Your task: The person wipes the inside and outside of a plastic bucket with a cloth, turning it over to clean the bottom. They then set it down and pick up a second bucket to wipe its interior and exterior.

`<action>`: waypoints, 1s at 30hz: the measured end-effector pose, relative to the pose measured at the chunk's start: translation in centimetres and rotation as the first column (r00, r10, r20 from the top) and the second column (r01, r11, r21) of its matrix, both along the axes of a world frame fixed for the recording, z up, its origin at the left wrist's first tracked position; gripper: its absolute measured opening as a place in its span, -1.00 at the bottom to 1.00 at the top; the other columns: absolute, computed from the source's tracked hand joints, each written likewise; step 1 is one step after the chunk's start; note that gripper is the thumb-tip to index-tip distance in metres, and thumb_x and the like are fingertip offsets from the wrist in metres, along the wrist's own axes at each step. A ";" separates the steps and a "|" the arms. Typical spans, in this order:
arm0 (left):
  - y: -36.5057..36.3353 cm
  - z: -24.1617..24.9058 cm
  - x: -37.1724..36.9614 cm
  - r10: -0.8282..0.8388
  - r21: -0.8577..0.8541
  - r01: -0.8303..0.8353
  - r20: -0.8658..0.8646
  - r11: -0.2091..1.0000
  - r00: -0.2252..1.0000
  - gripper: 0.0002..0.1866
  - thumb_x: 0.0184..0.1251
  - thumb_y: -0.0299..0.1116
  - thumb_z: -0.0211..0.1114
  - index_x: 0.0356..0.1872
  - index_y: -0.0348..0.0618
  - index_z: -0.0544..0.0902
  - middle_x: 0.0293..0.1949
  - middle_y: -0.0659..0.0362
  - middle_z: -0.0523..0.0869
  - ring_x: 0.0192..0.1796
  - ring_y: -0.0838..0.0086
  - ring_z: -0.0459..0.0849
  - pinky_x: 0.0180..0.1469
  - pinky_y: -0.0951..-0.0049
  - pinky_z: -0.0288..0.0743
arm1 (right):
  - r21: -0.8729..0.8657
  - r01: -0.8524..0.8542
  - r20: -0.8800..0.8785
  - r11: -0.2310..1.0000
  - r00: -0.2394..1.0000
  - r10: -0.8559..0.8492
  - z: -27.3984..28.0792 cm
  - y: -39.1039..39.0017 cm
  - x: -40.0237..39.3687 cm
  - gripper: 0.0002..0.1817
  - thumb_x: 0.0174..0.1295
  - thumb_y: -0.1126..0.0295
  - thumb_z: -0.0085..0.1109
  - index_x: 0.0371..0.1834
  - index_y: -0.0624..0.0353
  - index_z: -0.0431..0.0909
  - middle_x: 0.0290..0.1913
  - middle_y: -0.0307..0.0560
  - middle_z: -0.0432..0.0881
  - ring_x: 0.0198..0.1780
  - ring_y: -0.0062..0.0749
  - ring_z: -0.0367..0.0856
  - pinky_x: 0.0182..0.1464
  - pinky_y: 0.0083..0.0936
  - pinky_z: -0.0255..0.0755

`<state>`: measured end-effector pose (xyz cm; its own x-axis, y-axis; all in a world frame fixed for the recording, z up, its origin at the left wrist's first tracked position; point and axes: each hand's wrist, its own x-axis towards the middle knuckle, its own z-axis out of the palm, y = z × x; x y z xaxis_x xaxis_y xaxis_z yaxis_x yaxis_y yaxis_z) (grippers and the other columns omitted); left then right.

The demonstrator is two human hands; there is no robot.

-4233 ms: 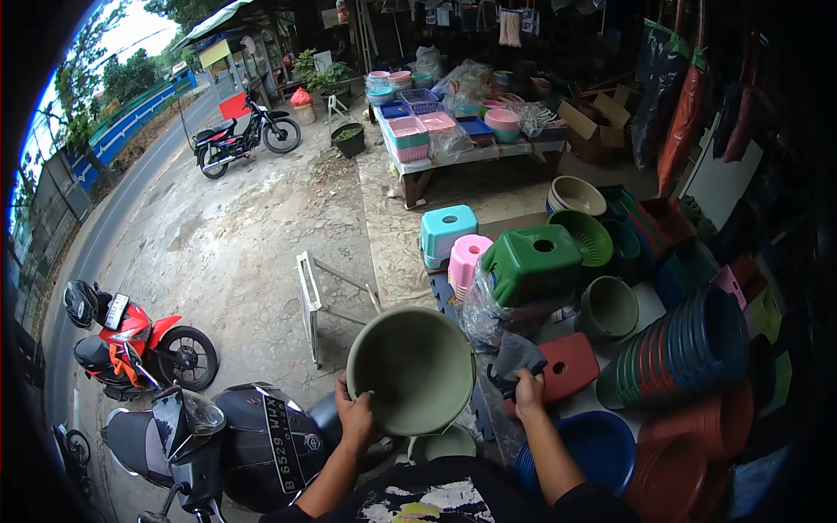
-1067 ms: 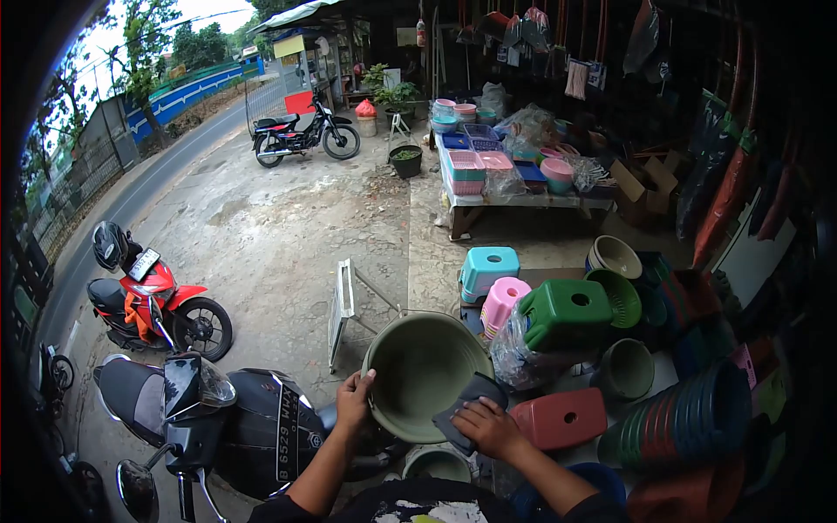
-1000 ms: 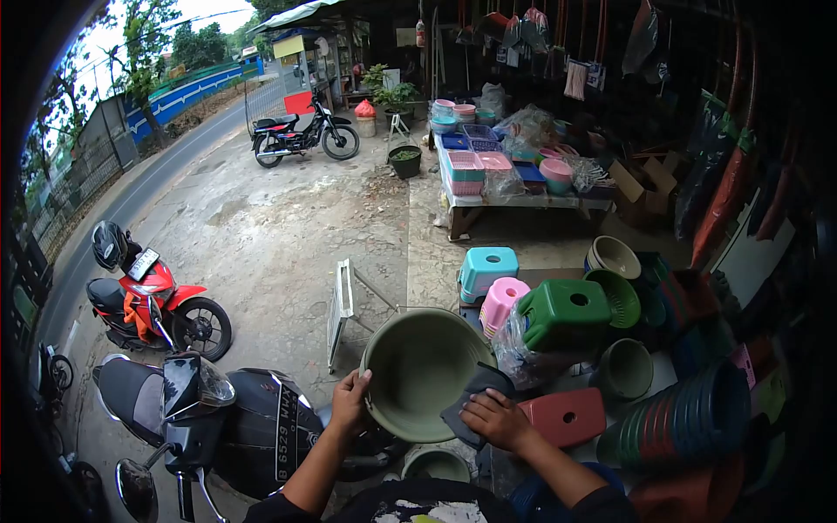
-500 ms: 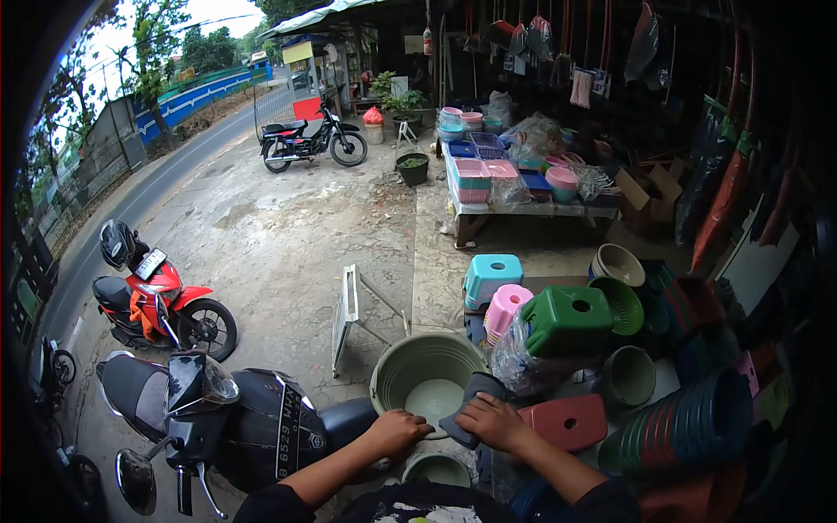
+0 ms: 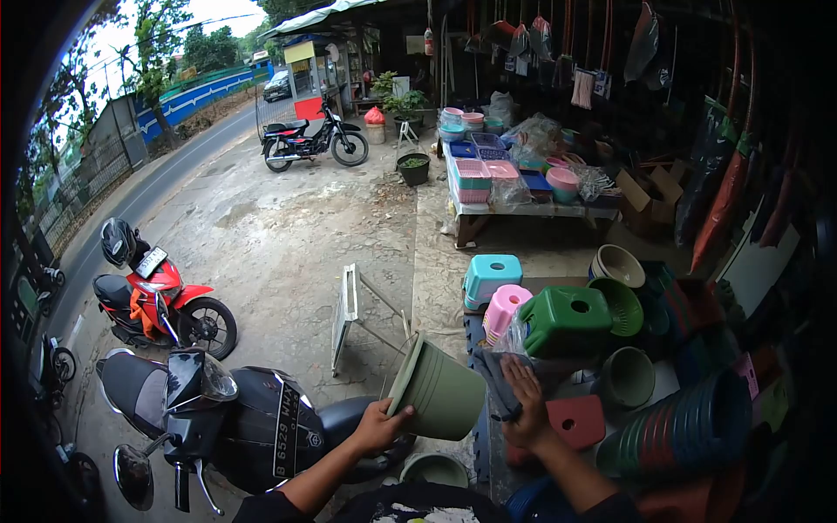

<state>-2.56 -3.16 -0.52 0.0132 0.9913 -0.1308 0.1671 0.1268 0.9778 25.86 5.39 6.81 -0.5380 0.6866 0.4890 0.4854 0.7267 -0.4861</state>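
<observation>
Fingers of my left hand (image 5: 380, 427) clamp the near rim of the green basin (image 5: 438, 391), tipped on its side, mouth facing left. Flat with fingers together, my right hand (image 5: 526, 403) presses a grey cloth (image 5: 493, 381) against its right wall, near the green stool (image 5: 567, 318).

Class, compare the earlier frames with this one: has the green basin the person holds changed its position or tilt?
Yes. The green basin has been turned on its side beside the green stool, its opening now facing left toward the motorbike.
</observation>
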 end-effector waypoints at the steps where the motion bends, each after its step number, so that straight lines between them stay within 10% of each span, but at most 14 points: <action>1: 0.2 0.7 0.8 0.146 -0.076 -0.130 0.274 0.989 0.950 -0.62 0.44 -0.08 0.24 -0.11 -0.27 0.61 -0.37 0.22 0.69 -0.29 0.57 0.62 -0.23 0.43 0.52 | 0.008 -0.010 0.053 1.000 0.999 0.010 0.3 -1.4 -1.5 -0.19 -0.01 0.28 0.14 0.41 0.29 0.26 0.47 0.17 0.23 0.52 0.04 0.12 0.50 -0.04 -0.07; 4: 1.2 0.2 1.7 0.199 0.002 -0.210 0.306 0.978 0.931 -0.54 0.48 0.03 0.13 -0.14 -0.27 0.60 -0.42 0.32 0.62 -0.38 0.63 0.52 -0.35 0.51 0.44 | -0.070 -0.107 0.157 0.992 0.981 0.117 -0.6 -5.4 -6.0 -0.23 0.08 0.22 0.10 0.43 0.22 0.26 0.54 0.07 0.11 0.57 -0.07 0.00 0.52 -0.02 -0.23; 6: 1.1 -0.4 1.6 0.209 0.038 -0.233 0.322 0.972 0.924 -0.53 0.48 0.06 0.11 -0.16 -0.25 0.59 -0.44 0.33 0.59 -0.42 0.67 0.48 -0.38 0.56 0.40 | 0.204 -0.167 0.533 0.965 0.845 0.033 -3.5 -6.4 -7.9 -0.18 -0.03 0.20 0.16 0.42 0.13 0.29 0.53 0.02 0.14 0.59 -0.17 -0.06 0.54 -0.03 -0.38; 10: 0.7 1.1 1.9 0.122 0.113 -0.172 0.360 0.979 0.925 -0.49 0.45 0.12 0.10 -0.26 -0.22 0.55 -0.49 0.38 0.53 -0.46 0.71 0.38 -0.42 0.61 0.31 | 0.529 -0.162 0.482 0.833 0.865 -0.137 -4.1 -5.3 -8.9 -0.20 0.02 0.03 0.13 0.41 0.06 0.32 0.53 -0.13 0.18 0.58 -0.21 -0.01 0.54 -0.03 -0.35; 15: -0.7 1.8 0.2 0.030 0.067 -0.044 0.190 0.997 0.981 -0.42 0.36 0.21 0.16 -0.30 -0.24 0.56 -0.49 0.37 0.52 -0.45 0.69 0.38 -0.43 0.59 0.29 | 0.109 -0.096 0.470 0.989 0.882 0.034 3.5 -2.5 -8.0 -0.09 -0.07 0.04 0.26 0.45 0.11 0.27 0.51 -0.01 0.19 0.53 -0.09 0.10 0.49 -0.07 -0.05; 19: -1.6 2.1 -2.0 -0.041 0.062 0.024 0.292 0.998 0.955 -0.35 0.32 0.26 0.17 -0.17 -0.30 0.63 -0.36 0.24 0.66 -0.33 0.61 0.56 -0.29 0.53 0.48 | -0.488 -0.293 -0.128 0.822 0.956 0.265 2.7 3.7 -4.8 -0.35 0.23 0.17 0.14 0.38 0.21 0.34 0.38 0.11 0.37 0.34 -0.14 0.41 0.35 -0.39 0.26; 21: -1.8 2.3 -3.1 -0.048 0.027 0.040 0.459 0.999 0.887 -0.33 0.33 0.25 0.15 -0.10 -0.32 0.63 -0.25 0.13 0.73 -0.22 0.48 0.69 -0.15 0.45 0.58 | -0.944 -0.179 -0.167 0.278 0.984 0.067 2.9 5.7 -2.5 -0.59 0.35 0.23 0.04 0.15 0.24 0.56 0.08 0.01 0.64 0.04 -0.34 0.63 0.13 -0.49 0.44; 25: -0.7 -0.5 -2.7 0.065 -0.001 -0.097 0.747 0.995 0.661 -0.16 0.33 0.34 -0.01 0.33 -0.23 0.35 0.20 -0.02 0.56 0.21 0.15 0.56 0.23 0.06 0.46 | -0.701 -0.707 -0.660 -0.092 0.692 -0.292 -2.7 7.5 -0.6 -0.57 0.40 0.21 -0.09 -0.02 0.39 0.59 -0.15 -0.04 0.72 -0.15 -0.34 0.69 0.05 -0.43 0.52; 29: 0.2 2.5 -0.5 0.115 -0.083 -0.096 0.913 0.992 0.392 -0.15 0.35 0.36 -0.07 0.38 -0.18 0.30 0.28 -0.06 0.47 0.28 0.07 0.50 0.29 -0.05 0.39 | -0.331 -0.918 -0.942 0.220 0.310 -0.127 -10.2 7.6 -1.6 -0.51 0.43 0.16 -0.21 0.11 0.36 0.53 -0.02 -0.01 0.68 0.01 -0.24 0.65 0.18 -0.31 0.46; 30: 0.4 2.3 -0.3 0.132 -0.109 -0.085 0.928 0.990 0.348 -0.14 0.33 0.38 -0.09 0.41 -0.11 0.27 0.33 -0.05 0.42 0.32 0.04 0.46 0.34 -0.07 0.33 | -0.372 -0.858 -0.910 0.354 0.262 -0.322 -10.0 6.0 -3.1 -0.49 0.44 0.14 -0.24 0.18 0.32 0.48 0.07 -0.02 0.63 0.11 -0.22 0.59 0.24 -0.29 0.40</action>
<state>-2.84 -2.72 1.81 0.0429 0.9889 -0.1423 -0.8654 0.1080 0.4893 22.75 11.36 -3.20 -0.5136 0.8459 0.1438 -0.7112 -0.3260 -0.6228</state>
